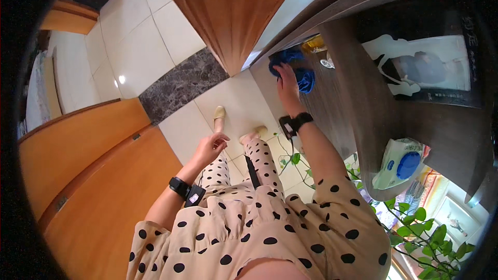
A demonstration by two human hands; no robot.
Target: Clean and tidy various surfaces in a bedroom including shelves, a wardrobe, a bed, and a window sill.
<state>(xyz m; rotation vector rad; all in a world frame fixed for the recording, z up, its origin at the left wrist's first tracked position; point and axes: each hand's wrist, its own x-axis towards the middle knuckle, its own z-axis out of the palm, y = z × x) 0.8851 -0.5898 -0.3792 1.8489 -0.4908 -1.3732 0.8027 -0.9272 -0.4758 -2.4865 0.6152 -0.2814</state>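
Observation:
My right hand (287, 80) reaches over the dark wood-grain shelf (332, 106), fingers apart and lying against a crumpled blue bundle (306, 81). Part of that bundle is covered by the hand, and I cannot make out its kind. Darker blue material shows beyond the fingertips. My left hand (211, 148) hangs in front of my body above the floor, its fingers loosely bent and apart with nothing in them. Black bands with small devices are strapped round both wrists.
Beside the blue bundle lies a yellow packet (313, 44). A wipes pack (402, 165) and a black box (430, 67) rest on the shelf unit at right. Trailing green leaves (415, 228) hang below. Orange-brown wooden doors (104, 176) stand at left and ahead (228, 10).

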